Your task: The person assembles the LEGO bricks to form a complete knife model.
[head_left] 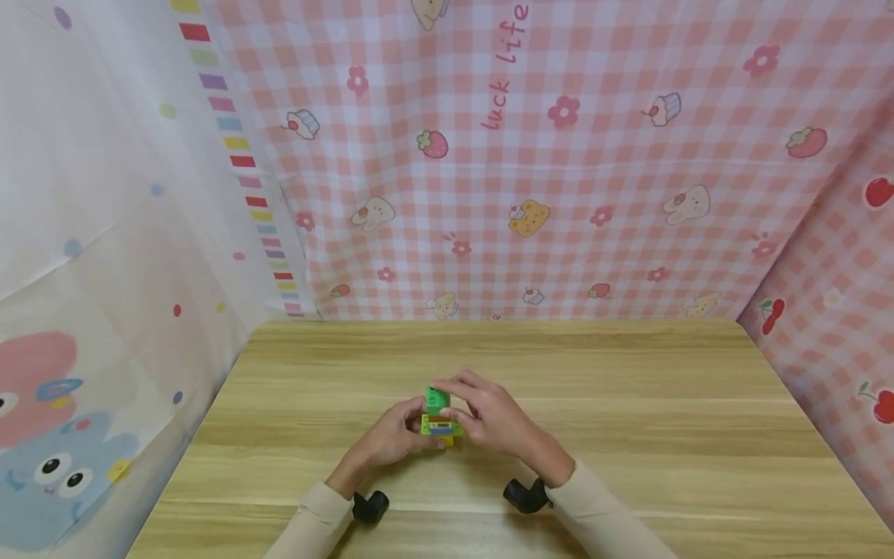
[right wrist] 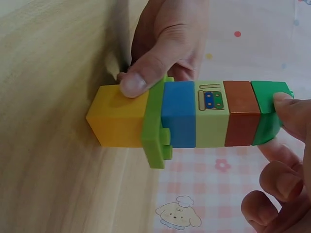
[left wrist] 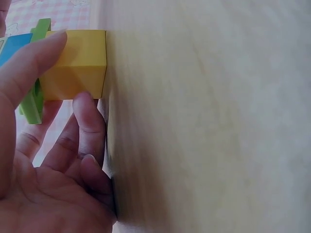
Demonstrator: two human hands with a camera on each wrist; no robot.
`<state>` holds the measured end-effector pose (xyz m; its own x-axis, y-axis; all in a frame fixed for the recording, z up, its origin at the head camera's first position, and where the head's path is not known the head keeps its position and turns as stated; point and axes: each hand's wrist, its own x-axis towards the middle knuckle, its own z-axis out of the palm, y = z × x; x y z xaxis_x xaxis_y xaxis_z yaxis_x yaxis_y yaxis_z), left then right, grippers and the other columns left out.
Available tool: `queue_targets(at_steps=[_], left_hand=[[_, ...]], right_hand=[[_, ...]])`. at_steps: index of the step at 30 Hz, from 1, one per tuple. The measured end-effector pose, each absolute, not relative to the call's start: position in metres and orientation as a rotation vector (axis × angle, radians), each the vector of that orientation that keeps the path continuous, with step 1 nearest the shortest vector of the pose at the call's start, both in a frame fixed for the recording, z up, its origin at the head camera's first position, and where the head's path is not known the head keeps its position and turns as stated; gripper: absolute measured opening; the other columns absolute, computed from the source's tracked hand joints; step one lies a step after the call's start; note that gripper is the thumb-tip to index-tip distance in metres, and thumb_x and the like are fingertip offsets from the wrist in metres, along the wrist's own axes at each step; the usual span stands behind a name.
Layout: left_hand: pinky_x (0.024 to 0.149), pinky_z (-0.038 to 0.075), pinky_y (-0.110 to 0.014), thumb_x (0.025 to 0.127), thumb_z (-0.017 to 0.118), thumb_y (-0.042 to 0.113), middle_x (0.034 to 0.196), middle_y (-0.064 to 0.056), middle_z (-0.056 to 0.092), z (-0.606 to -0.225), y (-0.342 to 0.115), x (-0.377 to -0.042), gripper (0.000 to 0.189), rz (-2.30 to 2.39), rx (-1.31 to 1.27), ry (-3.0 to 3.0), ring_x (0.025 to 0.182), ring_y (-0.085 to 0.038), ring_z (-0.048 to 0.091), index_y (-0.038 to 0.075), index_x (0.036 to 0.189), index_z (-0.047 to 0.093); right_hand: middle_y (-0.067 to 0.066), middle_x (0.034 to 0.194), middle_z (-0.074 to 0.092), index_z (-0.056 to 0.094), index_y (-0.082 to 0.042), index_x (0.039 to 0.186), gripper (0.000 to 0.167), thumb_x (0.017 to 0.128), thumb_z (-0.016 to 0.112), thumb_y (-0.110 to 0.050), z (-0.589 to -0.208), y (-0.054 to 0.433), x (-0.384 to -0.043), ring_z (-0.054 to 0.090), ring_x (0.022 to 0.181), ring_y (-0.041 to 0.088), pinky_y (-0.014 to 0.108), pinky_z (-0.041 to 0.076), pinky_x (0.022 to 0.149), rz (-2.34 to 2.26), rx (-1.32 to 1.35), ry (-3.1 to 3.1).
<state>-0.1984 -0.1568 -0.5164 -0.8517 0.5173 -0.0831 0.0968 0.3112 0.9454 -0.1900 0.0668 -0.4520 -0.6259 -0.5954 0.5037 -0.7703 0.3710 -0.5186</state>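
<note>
A tower of toy building bricks stands on the table between both hands. From the bottom up, the right wrist view shows a yellow brick (right wrist: 119, 119), a wider lime plate (right wrist: 154, 128), a blue brick (right wrist: 179, 116), a pale green brick (right wrist: 212, 128) with a printed picture, a brown brick (right wrist: 242, 114) and a green brick (right wrist: 266, 114) on top. My left hand (head_left: 393, 436) holds the yellow brick low down, thumb on one face and fingertips on another. My right hand (head_left: 494, 413) pinches the green brick at the top between thumb and fingers.
The wooden table (head_left: 628, 388) reaches back to a pink checked cloth (head_left: 489, 178). A white patterned cloth (head_left: 126, 194) hangs at the left, another checked cloth (head_left: 838, 310) at the right. Black devices (head_left: 370, 507) sit by both wrists.
</note>
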Motion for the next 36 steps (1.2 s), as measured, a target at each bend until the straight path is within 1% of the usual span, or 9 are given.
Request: queue_targets(at_steps=[6,13,19,23,27,31,34,36], left_hand=[[0.08,0.052,-0.028,0.085,0.079,0.014,0.111,-0.003,0.069,-0.517,-0.155,-0.2,0.042,1.544,0.553,2.218,0.096,-0.017,0.067,0.014,0.123,0.062],[0.082,0.052,-0.029,0.086,0.078,0.014,0.111,-0.004,0.069,-0.515,-0.153,-0.199,0.041,1.54,0.545,2.223,0.097,-0.018,0.067,0.014,0.124,0.062],[0.083,0.052,-0.029,0.086,0.079,0.017,0.111,-0.002,0.069,-0.514,-0.153,-0.198,0.041,1.513,0.55,2.262,0.097,-0.017,0.066,0.015,0.123,0.062],[0.081,0.05,-0.03,0.085,0.079,0.019,0.109,0.0,0.067,-0.513,-0.154,-0.196,0.039,1.486,0.529,2.294,0.095,-0.018,0.063,0.018,0.121,0.062],[0.08,0.05,-0.03,0.085,0.08,0.019,0.109,0.0,0.067,-0.513,-0.155,-0.195,0.038,1.482,0.526,2.298,0.095,-0.018,0.062,0.018,0.119,0.063],[0.082,0.05,-0.03,0.084,0.08,0.02,0.109,0.0,0.068,-0.515,-0.154,-0.195,0.038,1.486,0.516,2.307,0.095,-0.017,0.063,0.018,0.119,0.064],[0.082,0.05,-0.031,0.083,0.081,0.019,0.108,-0.001,0.068,-0.515,-0.154,-0.194,0.039,1.503,0.502,2.309,0.095,-0.017,0.063,0.018,0.119,0.065],[0.08,0.05,-0.03,0.083,0.081,0.019,0.106,-0.002,0.069,-0.515,-0.153,-0.193,0.037,1.512,0.505,2.323,0.092,-0.017,0.063,0.016,0.116,0.066]], right_hand=[[0.006,0.11,0.063,0.062,-0.007,0.131,0.04,0.093,0.07,-0.012,-0.456,0.068,-0.19,0.043,0.062,-0.001,0.015,0.042,0.055,1.108,1.207,-2.373],[0.007,0.111,0.065,0.062,-0.008,0.132,0.041,0.092,0.071,-0.013,-0.461,0.071,-0.192,0.043,0.06,-0.002,0.013,0.041,0.055,1.086,1.205,-2.35],[0.006,0.112,0.064,0.063,-0.008,0.131,0.041,0.092,0.072,-0.014,-0.461,0.071,-0.191,0.039,0.058,-0.003,0.013,0.038,0.052,1.112,1.189,-2.34],[0.006,0.114,0.065,0.061,-0.007,0.132,0.042,0.091,0.072,-0.013,-0.464,0.069,-0.188,0.045,0.063,0.001,0.015,0.041,0.054,1.186,1.156,-2.327],[0.006,0.118,0.067,0.062,-0.008,0.129,0.041,0.09,0.073,-0.012,-0.468,0.067,-0.186,0.054,0.074,0.009,0.022,0.047,0.061,1.227,1.117,-2.317],[0.004,0.12,0.067,0.063,-0.009,0.124,0.036,0.09,0.074,-0.014,-0.468,0.066,-0.184,0.06,0.088,0.019,0.034,0.049,0.08,1.209,1.08,-2.325],[0.002,0.12,0.067,0.064,-0.01,0.121,0.034,0.089,0.075,-0.015,-0.469,0.065,-0.183,0.062,0.102,0.02,0.039,0.045,0.093,1.198,1.055,-2.332],[0.002,0.119,0.067,0.064,-0.009,0.12,0.034,0.089,0.075,-0.013,-0.47,0.065,-0.183,0.061,0.109,0.019,0.041,0.045,0.096,1.206,1.044,-2.317]])
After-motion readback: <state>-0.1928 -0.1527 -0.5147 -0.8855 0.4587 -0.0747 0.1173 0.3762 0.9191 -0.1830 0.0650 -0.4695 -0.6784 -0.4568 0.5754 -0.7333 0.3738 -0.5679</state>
